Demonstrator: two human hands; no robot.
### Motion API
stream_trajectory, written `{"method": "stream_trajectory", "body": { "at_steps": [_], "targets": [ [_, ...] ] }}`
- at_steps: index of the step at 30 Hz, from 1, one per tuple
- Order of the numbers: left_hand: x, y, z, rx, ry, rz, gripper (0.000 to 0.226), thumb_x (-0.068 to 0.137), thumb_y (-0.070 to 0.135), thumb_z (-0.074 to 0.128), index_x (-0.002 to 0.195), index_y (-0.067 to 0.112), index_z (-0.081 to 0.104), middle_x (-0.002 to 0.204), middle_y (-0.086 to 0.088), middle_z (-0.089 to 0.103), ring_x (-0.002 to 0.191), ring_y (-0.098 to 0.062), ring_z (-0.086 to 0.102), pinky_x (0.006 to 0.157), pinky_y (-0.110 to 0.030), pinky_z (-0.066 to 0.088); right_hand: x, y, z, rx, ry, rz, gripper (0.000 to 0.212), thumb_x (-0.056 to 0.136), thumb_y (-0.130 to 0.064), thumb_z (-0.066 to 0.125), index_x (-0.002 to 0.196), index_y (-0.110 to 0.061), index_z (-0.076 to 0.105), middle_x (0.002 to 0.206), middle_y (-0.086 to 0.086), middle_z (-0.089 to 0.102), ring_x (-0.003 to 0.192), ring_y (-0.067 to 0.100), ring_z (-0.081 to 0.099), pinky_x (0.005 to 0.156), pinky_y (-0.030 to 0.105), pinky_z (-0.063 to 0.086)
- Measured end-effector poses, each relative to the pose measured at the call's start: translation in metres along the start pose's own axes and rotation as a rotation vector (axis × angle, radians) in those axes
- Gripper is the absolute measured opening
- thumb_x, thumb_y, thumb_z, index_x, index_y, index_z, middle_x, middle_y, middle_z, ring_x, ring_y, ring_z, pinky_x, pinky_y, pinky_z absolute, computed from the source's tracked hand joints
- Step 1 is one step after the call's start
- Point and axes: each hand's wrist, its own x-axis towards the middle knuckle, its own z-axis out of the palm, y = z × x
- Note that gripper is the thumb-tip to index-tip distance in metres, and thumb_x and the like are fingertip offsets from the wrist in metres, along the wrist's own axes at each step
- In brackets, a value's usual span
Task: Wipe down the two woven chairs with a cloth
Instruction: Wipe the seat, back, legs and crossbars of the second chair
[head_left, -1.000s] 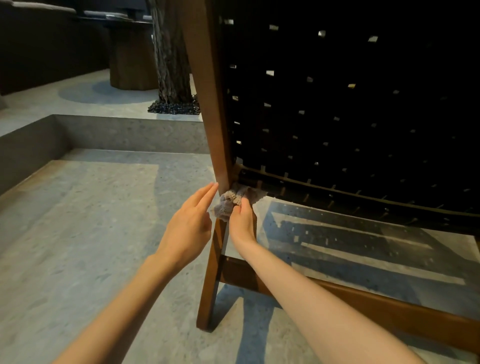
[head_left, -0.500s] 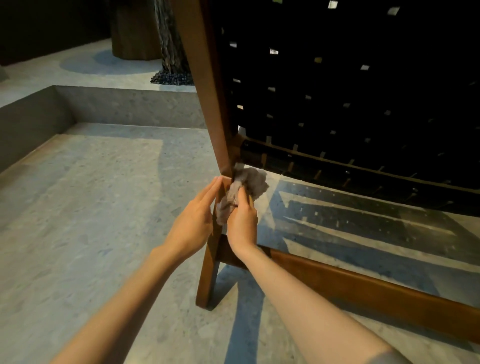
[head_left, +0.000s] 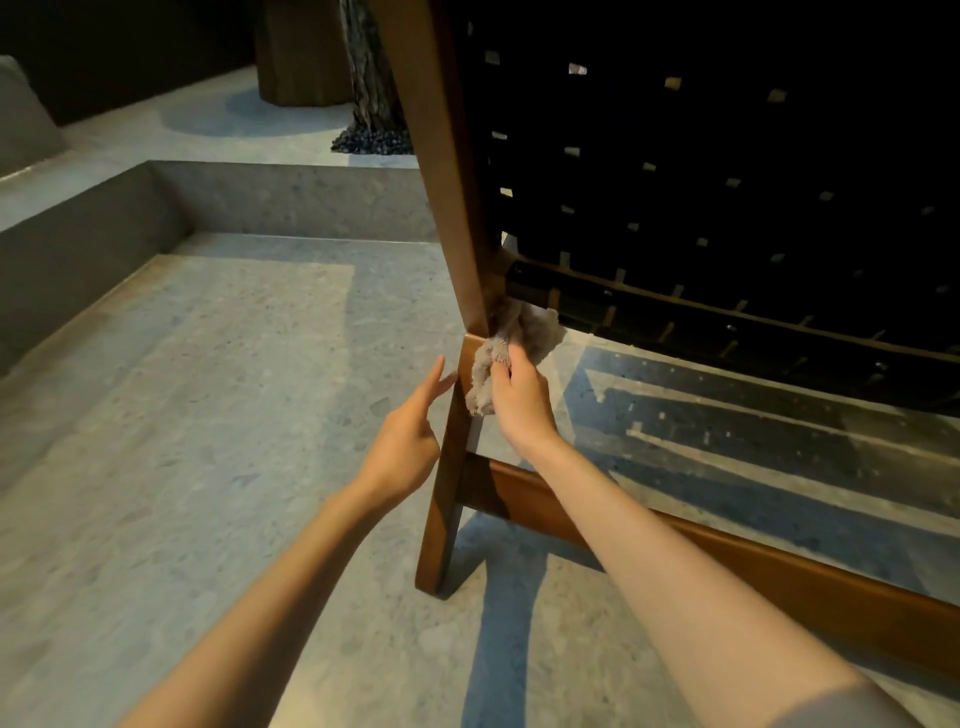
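A woven chair with a brown wooden frame (head_left: 441, 171) and a dark woven back (head_left: 701, 171) fills the upper right, seen from behind. My right hand (head_left: 519, 400) grips a crumpled grey cloth (head_left: 524, 338) against the rear leg (head_left: 452, 467), just below the joint with the back post. My left hand (head_left: 410, 431) is on the left side of that leg, fingers straight, fingertips touching its edge. Only one chair is in view.
A low wooden crossbar (head_left: 727, 561) runs from the leg to the lower right. Grey stone floor (head_left: 208, 415) lies to the left, bounded by a raised concrete step (head_left: 291, 197). A tree trunk (head_left: 371, 67) with dark pebbles at its foot and a round wooden base stand behind.
My right hand and the cloth have slid down from the back-post joint onto the upper leg. My left hand followed down the leg's left side.
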Motion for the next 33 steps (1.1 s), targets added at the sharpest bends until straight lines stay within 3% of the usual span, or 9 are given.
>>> {"method": "stream_trajectory", "body": {
  "at_steps": [2,6,12,15,20,23,28,31,33],
  "targets": [
    [0.000,-0.001,0.002,-0.034,-0.015,-0.022,0.084,0.084,-0.020,0.034,0.151,0.027,0.015,0.154,0.009,0.028,0.137,-0.006,0.027,0.089,0.004,0.021,-0.014,0.015,0.004,0.010,-0.029,0.064,0.045,0.103,-0.020,0.035,0.147,-0.025,0.030,0.135,0.005,0.050,0.117,0.016,0.052,0.089,0.023,0.040],
    [-0.004,-0.003,0.004,-0.103,-0.070,-0.043,0.084,0.084,-0.020,0.033,0.150,0.029,0.014,0.155,0.008,0.023,0.143,-0.011,0.019,0.105,-0.017,0.018,-0.050,0.038,0.012,-0.153,-0.071,0.053,0.051,0.099,-0.010,0.044,0.147,-0.020,0.033,0.147,0.005,0.042,0.134,0.021,0.040,0.106,0.029,0.034],
    [-0.010,0.002,-0.004,-0.051,-0.072,-0.050,0.074,0.089,-0.016,0.034,0.149,0.024,0.021,0.151,0.003,0.033,0.142,-0.014,0.023,0.105,-0.018,0.018,-0.064,0.028,-0.011,-0.224,-0.166,-0.068,0.050,0.092,-0.007,0.056,0.139,-0.020,0.046,0.139,-0.001,0.052,0.131,0.015,0.045,0.102,0.022,0.035],
    [-0.017,0.013,-0.014,-0.065,-0.049,-0.008,0.066,0.093,-0.008,0.042,0.148,0.026,0.024,0.150,0.000,0.034,0.140,-0.017,0.027,0.110,-0.031,0.026,-0.063,0.009,-0.036,-0.288,-0.258,-0.135,0.053,0.089,-0.005,0.058,0.136,-0.028,0.049,0.138,-0.004,0.052,0.130,0.012,0.043,0.101,0.023,0.035],
    [-0.025,0.038,-0.038,-0.010,-0.028,0.123,0.062,0.090,0.015,0.062,0.142,0.033,0.034,0.148,-0.001,0.032,0.135,-0.014,0.029,0.106,-0.030,0.029,-0.059,-0.042,-0.065,-0.486,-0.408,-0.242,0.039,0.085,-0.013,0.063,0.099,-0.040,0.039,0.094,-0.006,0.062,0.083,0.010,0.061,0.064,0.027,0.050],
    [-0.030,0.049,-0.047,0.038,-0.020,0.143,0.049,0.086,0.017,0.068,0.129,0.029,0.050,0.148,-0.004,0.030,0.139,-0.019,0.024,0.112,-0.039,0.028,-0.058,-0.077,-0.075,-0.572,-0.465,-0.283,0.035,0.080,-0.011,0.067,0.092,-0.036,0.045,0.088,-0.004,0.063,0.078,0.010,0.060,0.061,0.029,0.048],
    [-0.034,0.056,-0.054,0.064,0.110,0.197,0.026,0.081,0.022,0.072,0.101,0.021,0.055,0.111,0.001,0.050,0.104,-0.015,0.050,0.085,-0.026,0.045,-0.063,-0.118,-0.089,-0.701,-0.504,-0.337,0.026,0.078,-0.006,0.065,0.093,-0.024,0.054,0.089,0.001,0.063,0.079,0.014,0.060,0.063,0.031,0.049],
    [-0.034,0.048,-0.042,0.081,0.179,0.173,0.027,0.083,0.022,0.070,0.103,0.026,0.052,0.107,0.006,0.047,0.094,-0.011,0.049,0.073,-0.018,0.041,-0.069,-0.116,-0.087,-0.846,-0.417,-0.371,0.025,0.077,-0.005,0.063,0.090,-0.021,0.047,0.081,0.005,0.060,0.072,0.023,0.059,0.058,0.043,0.047],
    [-0.035,0.035,-0.031,0.072,0.221,0.110,0.029,0.087,0.019,0.066,0.113,0.024,0.054,0.113,0.005,0.047,0.097,-0.009,0.048,0.073,-0.011,0.038,-0.074,-0.099,-0.083,-0.970,-0.268,-0.460,0.032,0.076,-0.005,0.063,0.088,-0.022,0.039,0.082,0.004,0.054,0.072,0.022,0.051,0.050,0.038,0.037]
  ]
}}
